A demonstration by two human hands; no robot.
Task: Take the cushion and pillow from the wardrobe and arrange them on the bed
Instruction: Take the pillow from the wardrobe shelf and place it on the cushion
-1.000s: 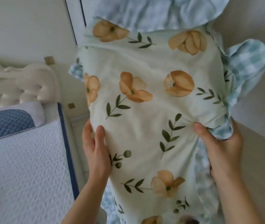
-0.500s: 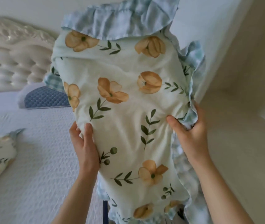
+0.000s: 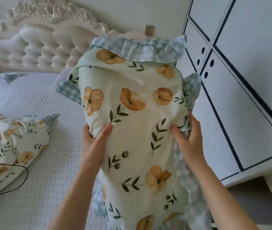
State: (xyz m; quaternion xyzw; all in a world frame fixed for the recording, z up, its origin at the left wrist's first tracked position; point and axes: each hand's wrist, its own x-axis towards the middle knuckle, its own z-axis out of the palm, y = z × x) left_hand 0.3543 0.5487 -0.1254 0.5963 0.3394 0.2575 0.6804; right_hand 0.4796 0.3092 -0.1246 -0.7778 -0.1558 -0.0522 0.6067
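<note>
A: Hands first — the left hand (image 3: 95,143) and the right hand (image 3: 190,138) are each pinched onto a side of the pale green floral pillow with the blue-check frill (image 3: 132,113), thumbs pressed into the front face, the other fingers wrapped behind the edges. It's held upright in the air, over the near right edge of the bed.

B: And below it?

A: White quilted bed cover (image 3: 49,163), with a thin black cable (image 3: 21,180) looped on it at the left. Beside that loop lies a second floral cushion in the same print (image 3: 12,141), slumped on the cover. Farther back, the cream tufted headboard with carved trim (image 3: 37,52); to the right, the white wardrobe with dark blue lines (image 3: 239,80).

B: Risks?

A: I'd judge two. The grip is on loose fabric and frill as much as on filling — the case could slide and the pillow sag out of true as it's swung down. And a careless drop to the left could land it on that cable.
</note>
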